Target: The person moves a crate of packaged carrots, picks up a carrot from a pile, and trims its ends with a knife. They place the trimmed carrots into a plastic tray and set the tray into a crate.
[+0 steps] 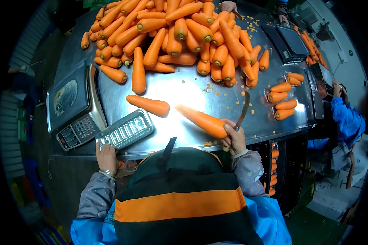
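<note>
Held carrot (pixel 202 121), at the centre right of the frame, above the desk (pixel 192 92): its long axis slants from upper left to lower right, the narrow tip pointing to the upper left and the thick end lying at the right hand (pixel 234 139). That hand is curled, gripping the thick end together with a knife (pixel 244 109), whose curved blade points up the frame. The left hand (pixel 107 158), at the lower left, pinches the near-left end of a clear ribbed tray (pixel 126 130), its fingers bent over the rim; the tray's long axis rises towards the right. A loose carrot (pixel 148 105) lies just above the tray, long axis nearly crosswise, narrow end to the left.

Farther out, a scale (pixel 75 102) stands at the left beside the tray; its keypad markings are too small to read. A carrot pile (pixel 171 34) fills the top centre. Paired carrots (pixel 279 97) lie at the right, below a second scale (pixel 289 43) at the upper right. More carrots show in a crate (pixel 288 171) at the lower right. A co-worker's hand (pixel 229 6) appears at the top edge, and another person's blue sleeve (pixel 345 116) at the far right.
</note>
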Demonstrator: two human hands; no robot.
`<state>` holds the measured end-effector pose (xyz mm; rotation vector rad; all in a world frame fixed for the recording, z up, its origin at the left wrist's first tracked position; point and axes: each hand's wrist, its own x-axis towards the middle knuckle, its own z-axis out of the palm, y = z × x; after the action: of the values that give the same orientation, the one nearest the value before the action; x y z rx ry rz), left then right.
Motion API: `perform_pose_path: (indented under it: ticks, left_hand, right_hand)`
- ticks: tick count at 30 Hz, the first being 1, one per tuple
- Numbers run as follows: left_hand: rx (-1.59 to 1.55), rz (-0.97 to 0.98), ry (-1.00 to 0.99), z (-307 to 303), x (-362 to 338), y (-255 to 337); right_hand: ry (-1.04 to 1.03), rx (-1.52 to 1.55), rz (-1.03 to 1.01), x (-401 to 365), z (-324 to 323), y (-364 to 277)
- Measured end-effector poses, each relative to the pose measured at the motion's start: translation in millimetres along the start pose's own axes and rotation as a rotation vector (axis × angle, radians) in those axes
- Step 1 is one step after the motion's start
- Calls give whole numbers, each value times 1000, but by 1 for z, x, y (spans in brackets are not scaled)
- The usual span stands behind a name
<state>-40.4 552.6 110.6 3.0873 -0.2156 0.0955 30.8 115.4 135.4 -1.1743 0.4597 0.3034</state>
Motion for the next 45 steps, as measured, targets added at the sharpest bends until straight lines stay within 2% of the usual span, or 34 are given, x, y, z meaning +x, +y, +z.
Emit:
perform_pose_path:
  ticks: [2,5,8,11,12,15,20,23,25,29,33,37,39,42,45]
  left_hand:
    - [-6,2,87,2,-1,4]
    - [6,-46,53,5,-5,6]
    - [110,43,240,-6,-11,11]
    - [86,-33,178,6,-26,-8]
    - [85,-15,245,7,-23,-7]
    - [-26,-42,186,0,-19,-7]
    - [-60,-30,245,-4,-18,-8]
    - [-81,-58,212,-8,-20,-10]
    - [-125,-89,188,-11,-17,-11]
    - [-310,-227,-253,-10,-2,-43]
    - [-172,-100,-458,-13,19,-52]
    - [44,-14,-419,-7,18,-47]
    - [5,-32,-409,-5,19,-47]
    - [-63,-32,-434,-6,24,-48]
    - [73,82,-438,-15,25,-43]
  right_hand:
    - [23,25,-7,-1,-9,1]
    - [45,51,-12,-3,-15,1]
    - [69,30,-17,-6,-21,3]
    - [26,62,-15,-7,-30,10]
    - [26,53,-4,-10,-32,11]
    - [18,14,21,-8,-31,12]
    - [-1,29,2,-6,-30,14]
    - [-79,34,-22,-2,-37,14]
    - [-55,40,-22,-2,-37,12]
    - [-24,60,-15,-3,-43,12]
    - [-45,24,-34,3,-49,19]
    - [-51,46,-42,4,-43,28]
    - [-122,24,-35,5,-39,28]
    - [-118,-17,-23,3,-28,25]
    - [-104,-40,-53,3,-31,30]
